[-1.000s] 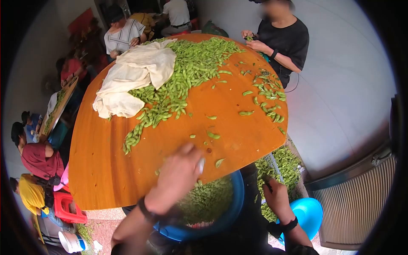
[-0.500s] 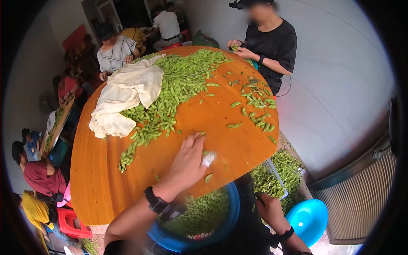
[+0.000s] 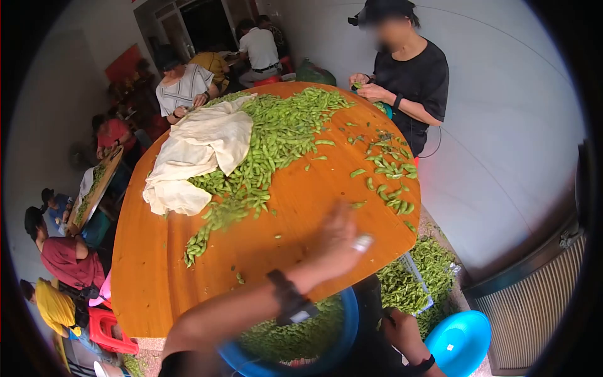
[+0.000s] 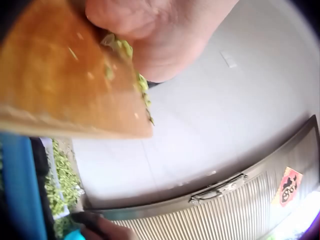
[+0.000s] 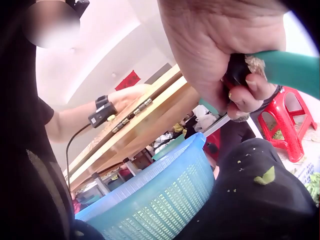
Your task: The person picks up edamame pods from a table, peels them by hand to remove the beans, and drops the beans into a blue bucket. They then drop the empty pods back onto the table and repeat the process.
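My left hand, blurred in the head view, is low over the orange-brown wooden table near its front right edge. White wrapping covers one digit. In the left wrist view, green pods show beside the hand. My right hand stays below the table edge, over the lap. The right wrist view shows its fingers curled round a dark object, close to a teal strip; I cannot tell what the object is. A blue basket with green contents stands at the lap.
A large heap of green pods and a cream cloth cover the table's far left. Loose pods lie at its right. A crate among pods and a blue basin stand on the floor. A person sits opposite.
My left hand has swept rightward across the table, its fingers near the right front edge. The few loose pods near the middle front no longer show there. The right hand has shifted slightly lower in view.
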`<state>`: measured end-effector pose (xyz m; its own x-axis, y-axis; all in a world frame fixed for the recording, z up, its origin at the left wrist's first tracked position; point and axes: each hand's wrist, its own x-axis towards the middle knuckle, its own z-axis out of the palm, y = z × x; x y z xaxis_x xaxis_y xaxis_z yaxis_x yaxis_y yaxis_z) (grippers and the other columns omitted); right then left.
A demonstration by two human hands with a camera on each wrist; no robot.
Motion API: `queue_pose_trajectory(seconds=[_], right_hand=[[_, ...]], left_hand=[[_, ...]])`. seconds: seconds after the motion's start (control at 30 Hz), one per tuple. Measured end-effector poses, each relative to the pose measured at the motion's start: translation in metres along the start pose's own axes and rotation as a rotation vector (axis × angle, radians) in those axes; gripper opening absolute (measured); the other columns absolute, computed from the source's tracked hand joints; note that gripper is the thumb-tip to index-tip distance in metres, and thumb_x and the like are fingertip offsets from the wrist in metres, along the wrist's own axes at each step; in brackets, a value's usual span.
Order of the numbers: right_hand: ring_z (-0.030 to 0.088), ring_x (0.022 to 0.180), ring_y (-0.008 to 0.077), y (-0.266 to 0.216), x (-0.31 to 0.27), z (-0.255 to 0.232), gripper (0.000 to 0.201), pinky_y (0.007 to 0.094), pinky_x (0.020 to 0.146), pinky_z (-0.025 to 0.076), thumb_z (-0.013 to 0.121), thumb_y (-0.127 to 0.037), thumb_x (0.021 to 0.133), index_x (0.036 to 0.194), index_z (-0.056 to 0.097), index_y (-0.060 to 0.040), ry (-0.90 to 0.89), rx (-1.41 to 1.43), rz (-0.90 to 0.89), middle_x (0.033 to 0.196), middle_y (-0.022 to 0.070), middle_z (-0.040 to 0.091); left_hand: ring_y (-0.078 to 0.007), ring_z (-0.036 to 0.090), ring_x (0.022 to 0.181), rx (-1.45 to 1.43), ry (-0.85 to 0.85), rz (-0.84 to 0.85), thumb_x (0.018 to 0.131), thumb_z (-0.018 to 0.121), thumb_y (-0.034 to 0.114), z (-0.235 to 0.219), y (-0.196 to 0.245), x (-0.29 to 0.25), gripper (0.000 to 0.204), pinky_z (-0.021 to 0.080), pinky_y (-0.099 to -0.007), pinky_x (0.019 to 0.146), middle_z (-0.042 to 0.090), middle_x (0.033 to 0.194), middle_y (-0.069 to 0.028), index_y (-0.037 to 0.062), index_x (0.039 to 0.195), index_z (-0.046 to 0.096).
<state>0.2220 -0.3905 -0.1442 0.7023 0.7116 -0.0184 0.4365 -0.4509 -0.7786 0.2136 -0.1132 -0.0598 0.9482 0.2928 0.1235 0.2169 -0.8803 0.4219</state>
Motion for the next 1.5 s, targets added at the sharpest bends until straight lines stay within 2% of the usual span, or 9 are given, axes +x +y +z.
queue_pose_trajectory(seconds=[0.17, 0.33, 0.47, 0.83, 0.9, 1.07, 1.17, 1.23, 1.5], right_hand=[[0.063, 0.071, 0.0409, 0.007, 0.003, 0.013, 0.021, 0.0452, 0.061, 0.05, 0.061, -0.013, 0.084, 0.101, 0.064, -0.0019, -0.035, -0.072, -0.029, 0.075, 0.0233, 0.063], [0.063, 0.071, 0.0413, -0.016, 0.004, 0.007, 0.022, 0.0446, 0.061, 0.05, 0.058, -0.012, 0.084, 0.102, 0.065, -0.0022, -0.1, -0.085, 0.017, 0.075, 0.0237, 0.063], [0.063, 0.071, 0.0418, -0.016, 0.006, 0.013, 0.016, 0.0453, 0.061, 0.05, 0.059, -0.013, 0.084, 0.094, 0.063, -0.0015, -0.115, -0.072, -0.059, 0.073, 0.0232, 0.062], [0.064, 0.065, 0.0355, -0.09, 0.02, -0.012, 0.023, 0.0388, 0.059, 0.051, 0.058, -0.007, 0.086, 0.108, 0.06, -0.0017, -0.37, 0.152, -0.094, 0.074, 0.0201, 0.062], [0.065, 0.06, 0.0254, -0.1, 0.03, -0.011, 0.028, 0.0343, 0.056, 0.051, 0.057, -0.006, 0.088, 0.117, 0.058, -0.0029, -0.369, 0.196, -0.382, 0.071, 0.0156, 0.062], [0.062, 0.058, 0.0213, -0.166, 0.055, -0.019, 0.024, 0.0315, 0.055, 0.049, 0.056, -0.008, 0.093, 0.117, 0.057, -0.0039, -0.536, 0.39, -0.26, 0.074, 0.0106, 0.062], [0.058, 0.056, 0.0092, -0.197, 0.077, -0.002, 0.018, 0.0246, 0.051, 0.046, 0.054, -0.008, 0.095, 0.112, 0.059, -0.0044, -0.515, 0.587, -0.098, 0.074, 0.0045, 0.06], [0.054, 0.054, 0.0052, -0.203, 0.096, 0.018, 0.016, 0.0208, 0.046, 0.042, 0.051, -0.009, 0.096, 0.108, 0.06, -0.0045, -0.479, 0.678, -0.086, 0.075, -0.0002, 0.06], [0.052, 0.052, 0.0043, -0.221, 0.107, 0.034, 0.018, 0.0187, 0.041, 0.035, 0.051, -0.014, 0.099, 0.11, 0.063, -0.0066, -0.683, 0.966, 0.135, 0.074, -0.0021, 0.059]], left_hand=[[-0.0396, 0.026, 0.141, -0.121, -0.132, 0.545, 0.094, 0.054, 0.03, -0.015, 0.058, -0.003, 0.042, 0.021, -0.0512, 0.115, 0.029, 0.152, -0.0223, 0.0047, 0.127, 0.055], [-0.0343, 0.052, 0.108, 0.231, 0.357, 0.002, 0.083, 0.06, 0.009, -0.1, -0.039, -0.003, 0.023, 0.044, -0.0398, 0.096, 0.06, 0.112, -0.0136, 0.0053, 0.105, 0.065], [-0.0355, 0.054, 0.103, 0.513, 0.304, -0.059, 0.085, 0.059, 0.01, -0.122, -0.148, -0.006, 0.023, 0.045, -0.0423, 0.091, 0.061, 0.107, -0.0154, 0.0031, 0.106, 0.065], [-0.0374, 0.062, 0.087, 0.204, 0.243, -0.424, 0.079, 0.064, 0.002, -0.135, -0.108, -0.075, 0.015, 0.05, -0.0429, 0.077, 0.063, 0.092, -0.0173, -0.0001, 0.093, 0.063], [-0.0384, 0.062, 0.086, 0.226, 0.315, -0.265, 0.079, 0.063, 0.0, -0.123, -0.125, -0.088, 0.015, 0.051, -0.0428, 0.076, 0.064, 0.091, -0.0177, -0.0002, 0.094, 0.063], [-0.0381, 0.063, 0.082, 0.155, 0.376, -0.139, 0.083, 0.057, -0.005, -0.122, -0.133, -0.113, 0.019, 0.052, -0.04, 0.071, 0.063, 0.096, -0.0214, -0.0014, 0.101, 0.06], [-0.0277, 0.065, 0.078, -0.015, 0.354, -0.236, 0.085, 0.054, -0.008, -0.126, -0.109, -0.129, 0.024, 0.051, -0.0319, 0.066, 0.065, 0.098, -0.0163, 0.0, 0.106, 0.06], [-0.0144, 0.063, 0.072, -0.894, 0.221, -0.274, 0.087, 0.051, -0.009, -0.124, -0.087, -0.139, 0.033, 0.048, -0.023, 0.061, 0.065, 0.1, -0.0069, 0.0031, 0.116, 0.06], [-0.0047, 0.058, 0.064, -1.12, -0.01, -0.273, 0.096, 0.052, 0.001, -0.119, -0.078, -0.152, 0.039, 0.045, -0.0172, 0.053, 0.065, 0.098, 0.0001, 0.0105, 0.134, 0.055]])
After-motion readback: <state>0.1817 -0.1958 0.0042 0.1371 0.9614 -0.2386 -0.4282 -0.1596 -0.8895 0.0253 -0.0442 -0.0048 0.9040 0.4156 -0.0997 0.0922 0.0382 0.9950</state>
